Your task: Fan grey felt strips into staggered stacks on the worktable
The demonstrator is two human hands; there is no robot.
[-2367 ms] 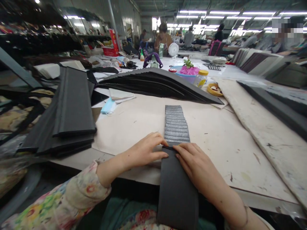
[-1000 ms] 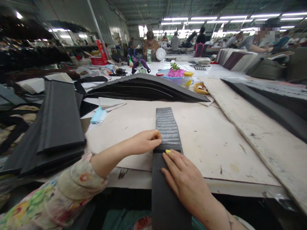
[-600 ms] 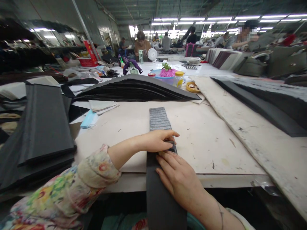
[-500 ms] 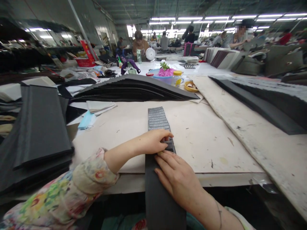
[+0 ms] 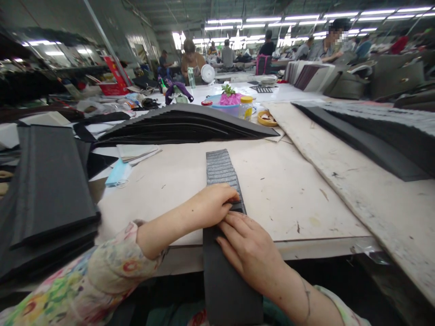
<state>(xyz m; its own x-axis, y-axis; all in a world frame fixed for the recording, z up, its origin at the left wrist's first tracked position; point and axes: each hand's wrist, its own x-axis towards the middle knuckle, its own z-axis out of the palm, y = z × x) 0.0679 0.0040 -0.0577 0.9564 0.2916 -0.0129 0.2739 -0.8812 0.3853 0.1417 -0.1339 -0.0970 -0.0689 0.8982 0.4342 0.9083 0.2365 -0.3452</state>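
Note:
A long dark grey panel [image 5: 231, 290] runs from the table's front edge down toward my lap. Under its far end lies a fanned stack of lighter grey strips [image 5: 220, 165], their ends overlapping like steps. My left hand [image 5: 217, 206] is curled over the place where panel and stack meet, fingertips and thumb drawn together; whatever they pinch is hidden. Flat on the panel rests my right hand [image 5: 253, 249], fingers stretched out, their tips touching my left hand. A bit of black edge shows just beyond those fingertips.
A bowed pile of black panels [image 5: 183, 124] lies across the back. More dark panels [image 5: 50, 176] are stacked at left, near a blue face mask [image 5: 118, 173]. A long board [image 5: 326, 181] slants along the right. Behind stand a yellow-lidded jar [image 5: 245, 108] and people working.
The view has shifted slightly, so the table things sit a little further left and higher. Both hands stay at the same spot; my left fingers have drawn a little closer together.

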